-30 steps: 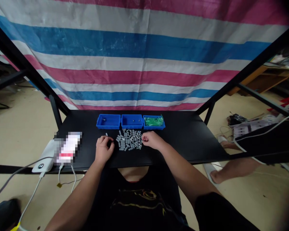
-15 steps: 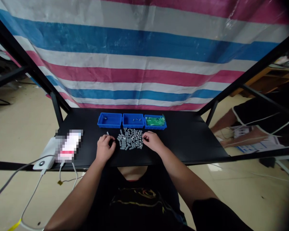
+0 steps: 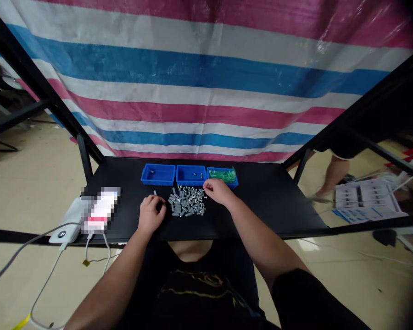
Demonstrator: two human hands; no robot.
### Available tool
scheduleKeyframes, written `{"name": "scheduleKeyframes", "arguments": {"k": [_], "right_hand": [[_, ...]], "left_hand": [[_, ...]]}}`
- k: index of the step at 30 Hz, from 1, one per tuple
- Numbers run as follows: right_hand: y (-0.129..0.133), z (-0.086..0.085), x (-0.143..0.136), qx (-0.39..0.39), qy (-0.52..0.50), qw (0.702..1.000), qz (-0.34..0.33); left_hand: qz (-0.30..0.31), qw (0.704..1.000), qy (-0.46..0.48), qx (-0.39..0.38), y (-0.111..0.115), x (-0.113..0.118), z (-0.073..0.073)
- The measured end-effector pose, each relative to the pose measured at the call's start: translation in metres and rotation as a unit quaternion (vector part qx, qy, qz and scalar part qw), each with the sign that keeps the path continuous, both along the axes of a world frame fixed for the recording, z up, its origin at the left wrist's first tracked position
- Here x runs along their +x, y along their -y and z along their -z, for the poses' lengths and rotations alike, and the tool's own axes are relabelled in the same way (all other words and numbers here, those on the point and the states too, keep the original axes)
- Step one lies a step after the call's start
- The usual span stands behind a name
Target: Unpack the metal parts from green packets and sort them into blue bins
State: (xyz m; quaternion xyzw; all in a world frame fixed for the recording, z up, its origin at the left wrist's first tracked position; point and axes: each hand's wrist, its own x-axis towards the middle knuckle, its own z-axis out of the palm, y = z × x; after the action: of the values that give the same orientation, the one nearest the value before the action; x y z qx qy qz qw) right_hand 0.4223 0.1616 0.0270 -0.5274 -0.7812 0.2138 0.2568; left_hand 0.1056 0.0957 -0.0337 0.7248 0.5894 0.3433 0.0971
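Observation:
A pile of grey cylindrical pieces point(image 3: 176, 207) and small silver screws point(image 3: 198, 207) lies on the black table. My left hand point(image 3: 151, 214) rests left of the pile, fingers loosely curled, with a gap between thumb and forefinger. A lone grey piece point(image 3: 154, 192) shows just beyond its fingers; whether they touch it is unclear. My right hand point(image 3: 217, 190) is closed in a pinch above the pile's far right edge, by the front of the blue bins; its fingertips hide whatever they hold. The middle blue bin point(image 3: 189, 182) contains a few screws, the left blue bin point(image 3: 158, 182) a small metal piece.
The right blue bin point(image 3: 232, 184) holds green plastic packets point(image 3: 223, 175). A white power bank point(image 3: 67, 222) and a blurred-out phone point(image 3: 101, 211) with cables lie at the table's left. Striped sheeting point(image 3: 192, 110) hangs behind. Beyond the frame at right, a person's leg point(image 3: 332, 176) shows.
My right hand has moved away from me, from the pile's right side toward the bins, still pinched. My left hand stays about where it was. The camera view has tilted slightly.

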Motion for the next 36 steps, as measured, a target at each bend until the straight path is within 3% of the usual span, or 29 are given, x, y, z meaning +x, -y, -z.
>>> {"name": "scheduleKeyframes", "arguments": {"k": [4, 9, 12, 17, 22, 26, 28, 36], "right_hand": [[-0.007, -0.008, -0.007, 0.069, -0.040, 0.995, 0.065], [0.006, 0.010, -0.009, 0.017, 0.045, 0.999, 0.010], [0.012, 0.021, -0.009, -0.007, 0.098, 0.995, 0.008], [0.018, 0.028, -0.007, -0.024, 0.099, 0.994, 0.031], [0.012, 0.012, -0.007, -0.058, 0.063, 0.996, 0.012], [0.003, -0.008, -0.012, 0.061, -0.042, 0.995, 0.063], [0.004, -0.010, -0.014, 0.081, -0.046, 0.991, 0.093], [0.020, 0.022, -0.014, -0.041, 0.111, 0.986, 0.120]], "left_hand": [[-0.007, 1.000, -0.002, -0.003, 0.000, 0.000, 0.001], [-0.004, 1.000, 0.001, 0.004, 0.000, 0.000, 0.001], [-0.002, 1.000, 0.002, 0.008, -0.001, 0.000, 0.002], [-0.003, 1.000, 0.001, 0.008, -0.001, 0.000, 0.003], [-0.001, 1.000, -0.001, 0.004, -0.001, 0.000, 0.003], [-0.001, 1.000, -0.005, 0.005, -0.001, -0.001, 0.003], [0.000, 1.000, -0.006, 0.007, -0.001, -0.001, 0.003], [-0.004, 1.000, -0.013, 0.001, 0.000, 0.000, 0.002]]}}
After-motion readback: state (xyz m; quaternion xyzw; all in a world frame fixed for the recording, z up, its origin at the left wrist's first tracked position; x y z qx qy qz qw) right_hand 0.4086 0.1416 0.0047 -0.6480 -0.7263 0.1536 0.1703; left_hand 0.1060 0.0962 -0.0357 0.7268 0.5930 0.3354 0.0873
